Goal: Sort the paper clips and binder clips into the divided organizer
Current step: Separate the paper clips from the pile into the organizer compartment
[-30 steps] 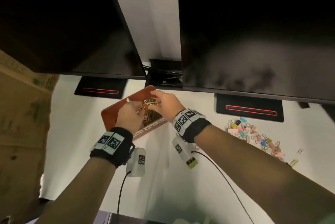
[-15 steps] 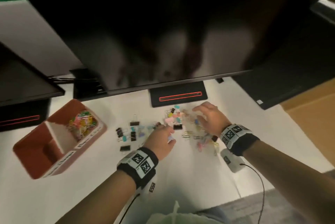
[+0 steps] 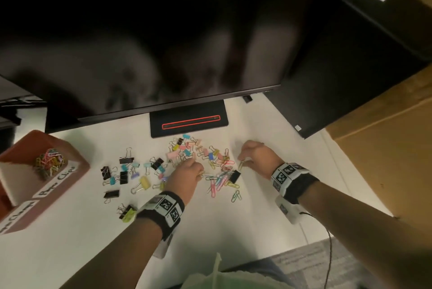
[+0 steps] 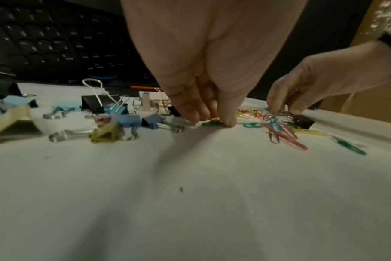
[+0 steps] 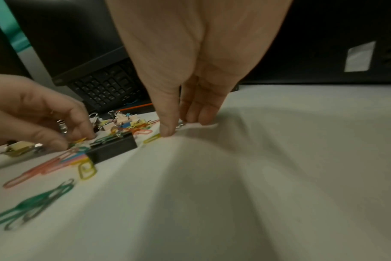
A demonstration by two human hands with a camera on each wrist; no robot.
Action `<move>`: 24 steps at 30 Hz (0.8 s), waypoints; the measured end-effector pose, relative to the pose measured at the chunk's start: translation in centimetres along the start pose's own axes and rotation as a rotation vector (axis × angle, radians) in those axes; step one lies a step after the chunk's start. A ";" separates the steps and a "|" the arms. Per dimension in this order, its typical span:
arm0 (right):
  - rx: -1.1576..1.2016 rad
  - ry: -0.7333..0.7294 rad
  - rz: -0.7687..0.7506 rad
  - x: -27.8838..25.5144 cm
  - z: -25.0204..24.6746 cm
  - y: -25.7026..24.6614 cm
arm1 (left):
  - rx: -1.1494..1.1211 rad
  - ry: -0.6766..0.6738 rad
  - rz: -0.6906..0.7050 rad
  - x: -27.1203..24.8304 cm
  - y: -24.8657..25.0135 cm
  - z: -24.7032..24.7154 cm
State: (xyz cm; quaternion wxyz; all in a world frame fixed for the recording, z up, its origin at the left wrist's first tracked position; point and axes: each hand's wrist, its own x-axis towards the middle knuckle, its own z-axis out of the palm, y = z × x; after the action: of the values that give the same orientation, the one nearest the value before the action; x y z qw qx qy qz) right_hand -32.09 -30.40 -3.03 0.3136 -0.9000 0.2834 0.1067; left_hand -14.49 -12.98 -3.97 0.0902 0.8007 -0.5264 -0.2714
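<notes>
A red-brown divided organizer (image 3: pixel 77 171) stands at the left, with coloured paper clips (image 3: pixel 50 162) in its far compartment. On the white table lies a mixed pile: black and pastel binder clips (image 3: pixel 124 176) to the left, coloured paper clips (image 3: pixel 219 181) to the right. My left hand (image 3: pixel 199 173) reaches down into the middle of the pile and pinches a small yellow-green paper clip (image 4: pixel 213 121) against the table. My right hand (image 3: pixel 243 162) is at the pile's right edge and pinches a yellow paper clip (image 3: pixel 242 165) with thumb and fingertips (image 5: pixel 167 130).
A large dark monitor (image 3: pixel 140 43) hangs over the back of the table, with its stand base (image 3: pixel 189 122) just behind the pile. A keyboard (image 4: pixel 45 40) lies behind it. A black binder clip (image 5: pixel 114 148) sits between the hands. A cardboard box (image 3: pixel 385 148) is at the right.
One second ago both hands were at the organizer with paper clips. They have moved right to the pile, and now each fingertip pinch is down on a paper clip.
</notes>
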 end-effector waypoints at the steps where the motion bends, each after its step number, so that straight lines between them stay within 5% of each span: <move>1: 0.000 -0.006 -0.027 0.1 0.2 -0.1 | -0.008 0.017 0.002 0.0 0.1 0.1; 10: 0.042 -0.124 -0.045 1.6 0.1 -0.6 | -0.069 -0.019 -0.128 0.3 0.5 0.5; 18: 0.055 -0.145 -0.095 1.9 -0.2 -0.4 | -0.062 -0.009 -0.089 0.1 -0.1 1.1; 24: -0.003 -0.178 -0.091 1.8 -0.4 -0.8 | -0.279 0.004 -0.125 -0.5 1.2 -0.1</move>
State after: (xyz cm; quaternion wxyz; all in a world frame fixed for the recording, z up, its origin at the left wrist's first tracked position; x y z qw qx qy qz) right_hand -30.20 -30.92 -3.01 0.3409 -0.8993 0.2130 0.1724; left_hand -15.52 -13.04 -3.17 0.1845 0.8121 -0.4326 -0.3455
